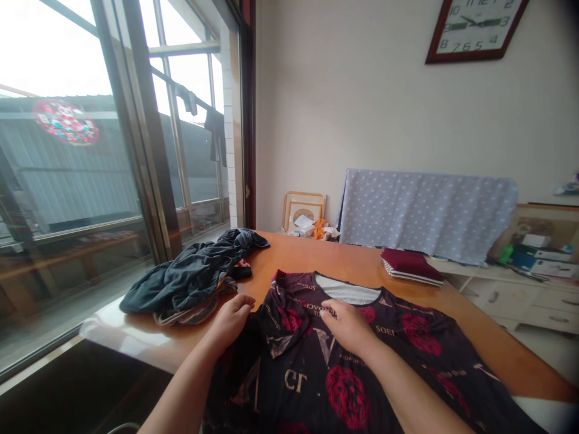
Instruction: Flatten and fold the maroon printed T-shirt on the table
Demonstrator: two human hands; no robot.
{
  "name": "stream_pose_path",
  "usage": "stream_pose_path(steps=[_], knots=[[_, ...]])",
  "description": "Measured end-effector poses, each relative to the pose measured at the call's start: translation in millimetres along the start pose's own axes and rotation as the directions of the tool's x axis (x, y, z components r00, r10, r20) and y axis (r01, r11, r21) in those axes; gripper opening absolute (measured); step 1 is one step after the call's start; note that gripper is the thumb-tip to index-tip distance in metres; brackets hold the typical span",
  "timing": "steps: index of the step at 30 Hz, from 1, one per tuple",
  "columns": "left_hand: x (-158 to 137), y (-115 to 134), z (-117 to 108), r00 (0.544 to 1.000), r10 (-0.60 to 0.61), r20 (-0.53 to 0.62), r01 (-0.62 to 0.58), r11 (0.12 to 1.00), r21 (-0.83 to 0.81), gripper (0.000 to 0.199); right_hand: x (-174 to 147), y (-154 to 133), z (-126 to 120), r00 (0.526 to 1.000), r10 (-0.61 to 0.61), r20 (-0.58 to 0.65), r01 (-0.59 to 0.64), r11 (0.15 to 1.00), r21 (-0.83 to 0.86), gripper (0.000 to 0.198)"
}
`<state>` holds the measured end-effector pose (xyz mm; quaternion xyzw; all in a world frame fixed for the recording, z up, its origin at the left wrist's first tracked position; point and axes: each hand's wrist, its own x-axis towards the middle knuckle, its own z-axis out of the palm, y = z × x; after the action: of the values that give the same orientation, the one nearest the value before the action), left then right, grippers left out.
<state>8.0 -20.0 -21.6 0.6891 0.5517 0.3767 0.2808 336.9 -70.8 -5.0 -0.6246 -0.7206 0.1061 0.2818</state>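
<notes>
Dark printed shirt [384,361] runs off frame below; our left hand [233,316] curls onto its folded sleeve, grip hidden, right hand [348,325] pressing flat, holding nothing.

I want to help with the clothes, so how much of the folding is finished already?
One dark red item already lies folded flat near the far edge of the table. In hand is the dark printed shirt, spread out: the left hand grips its sleeve and the right hand presses near the collar. Left over looks to be the heap of dark clothes by the window.
</notes>
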Motion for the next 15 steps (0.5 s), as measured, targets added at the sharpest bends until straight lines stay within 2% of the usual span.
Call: stream_pose_path(steps=[2,5,8,10,12,15], knots=[[-12.1,1.6,-4.0,1.000,0.020,-0.007,-0.020,1.000,0.018,0.034,18.4,-15.6,16.8,0.999,-0.040,0.018,0.039,0.999,0.037,0.036],[-27.2,7.9,-9.1,1.000,0.009,-0.013,-0.007,0.991,0.137,0.035,41.8,-33.3,45.8,0.997,-0.068,0.028,0.068,0.997,0.031,0.040],[-37.6,11.5,-11.5,1.000,0.025,-0.004,-0.024,0.967,0.253,0.034,59.2,-43.0,65.9,0.992,-0.114,0.051,0.115,0.993,-0.017,0.028],[-41.3,10.3,-11.2,0.998,0.057,-0.010,-0.052,0.956,0.288,0.035,67.6,-45.8,70.0,0.989,-0.131,0.071,0.131,0.991,-0.007,0.013],[-42.8,7.2,-9.8,0.996,0.089,-0.020,-0.079,0.949,0.304,0.037,74.1,-45.8,67.3,0.994,-0.095,0.055,0.090,0.992,0.085,0.002],[-42.3,3.2,-7.1,0.991,0.130,-0.022,-0.116,0.936,0.331,0.037,81.8,-37.9,57.5,1.000,0.030,-0.004,-0.027,0.939,0.344,0.008]])
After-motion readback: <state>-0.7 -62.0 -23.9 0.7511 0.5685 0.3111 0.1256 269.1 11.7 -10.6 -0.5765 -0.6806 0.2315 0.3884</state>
